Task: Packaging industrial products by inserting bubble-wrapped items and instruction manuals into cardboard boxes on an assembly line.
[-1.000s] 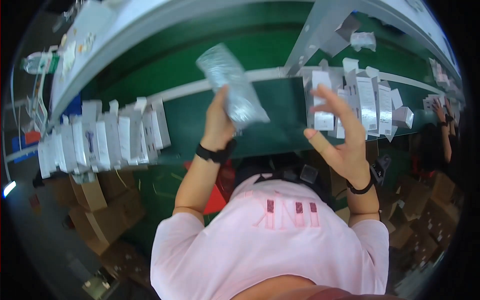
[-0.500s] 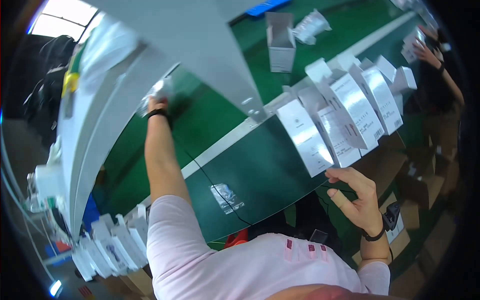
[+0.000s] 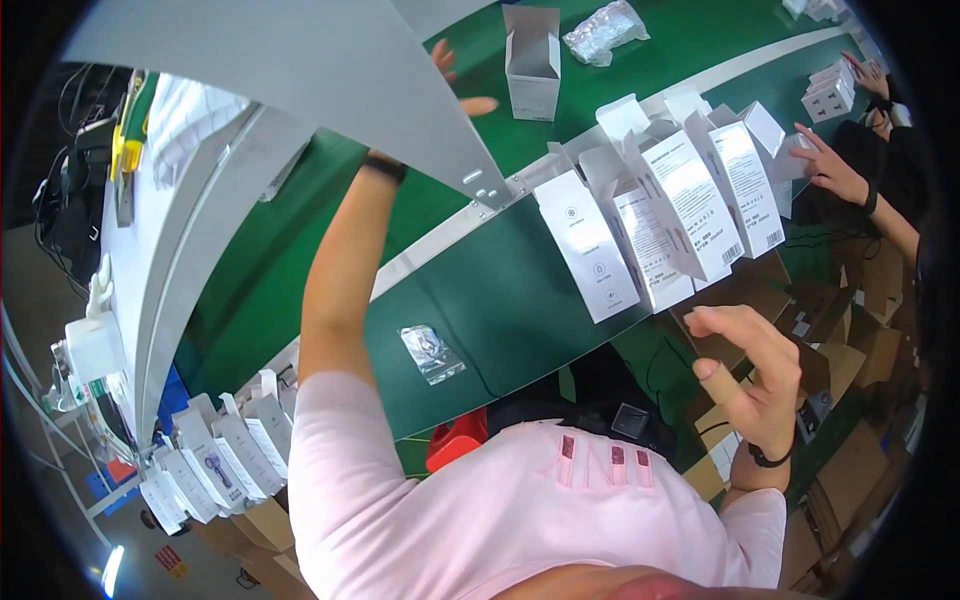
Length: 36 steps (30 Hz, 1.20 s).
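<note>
My left hand (image 3: 443, 60) reaches across the green bench, its palm hidden behind a white metal panel (image 3: 330, 65). Past the panel's edge show its spread fingers and thumb, with nothing seen in them. Just right of it stands an open white box (image 3: 533, 95), and beside that lies a clear plastic bag of wrapped items (image 3: 606, 32). My right hand (image 3: 755, 375) hovers empty near the bench's front edge, fingers loosely bent and thumb apart. In front of it stands a row of white cartons with raised flaps (image 3: 590, 250). A small silver pouch (image 3: 432, 355) lies on the near strip.
A co-worker's hands (image 3: 835, 175) touch white boxes (image 3: 828, 95) at the far right. More white cartons (image 3: 225, 465) line the lower left. Brown cardboard boxes (image 3: 850, 480) sit below on the right. A metal rail (image 3: 430, 245) divides the bench.
My left hand has moved right, from a shiny clear-wrapped item behind the panel's left side toward the open white box. My right hand has shifted slightly right. The view has moved a little.
</note>
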{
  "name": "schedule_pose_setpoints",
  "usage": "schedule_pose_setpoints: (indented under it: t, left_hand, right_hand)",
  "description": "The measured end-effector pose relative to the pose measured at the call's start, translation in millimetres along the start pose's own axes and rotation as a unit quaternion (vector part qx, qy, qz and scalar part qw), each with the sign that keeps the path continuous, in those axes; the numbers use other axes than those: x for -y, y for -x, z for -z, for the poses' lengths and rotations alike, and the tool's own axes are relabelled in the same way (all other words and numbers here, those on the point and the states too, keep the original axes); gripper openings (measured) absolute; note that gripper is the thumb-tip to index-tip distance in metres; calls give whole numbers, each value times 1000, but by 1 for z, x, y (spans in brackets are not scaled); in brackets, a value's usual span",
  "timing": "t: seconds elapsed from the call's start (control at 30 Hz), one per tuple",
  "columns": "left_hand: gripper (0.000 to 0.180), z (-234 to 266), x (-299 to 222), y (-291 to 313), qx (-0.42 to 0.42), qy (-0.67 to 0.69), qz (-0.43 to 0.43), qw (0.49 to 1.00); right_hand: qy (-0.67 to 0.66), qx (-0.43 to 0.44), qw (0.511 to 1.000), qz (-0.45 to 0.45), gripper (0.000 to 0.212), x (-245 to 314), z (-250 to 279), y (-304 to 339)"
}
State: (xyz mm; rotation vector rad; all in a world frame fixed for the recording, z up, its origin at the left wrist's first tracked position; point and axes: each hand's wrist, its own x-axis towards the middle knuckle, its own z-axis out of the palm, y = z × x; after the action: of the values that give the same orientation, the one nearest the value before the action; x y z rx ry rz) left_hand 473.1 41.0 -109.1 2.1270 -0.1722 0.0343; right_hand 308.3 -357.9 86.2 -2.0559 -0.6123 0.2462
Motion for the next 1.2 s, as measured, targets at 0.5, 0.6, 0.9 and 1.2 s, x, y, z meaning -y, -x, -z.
schedule_pose_setpoints:
  t: [0.5,0.6,0.9,1.2]
  left_hand:
    - [78,43,25,128,-304,150,153,929]
    - [64,41,-49,210,-393,212,159,881]
    - [52,-96,-117,315,-186,302,353,866]
    - [85,-125,-56,301,-114,130,411,895]
  right_hand:
    - [17,56,998,-3,35,-2,16,9]
    - [8,89,996,28,38,-4,2,7]
    - [331,37,941,-57,94,-62,-120,-27]
    - [338,-60,938,-52,89,-90,-146,-34]
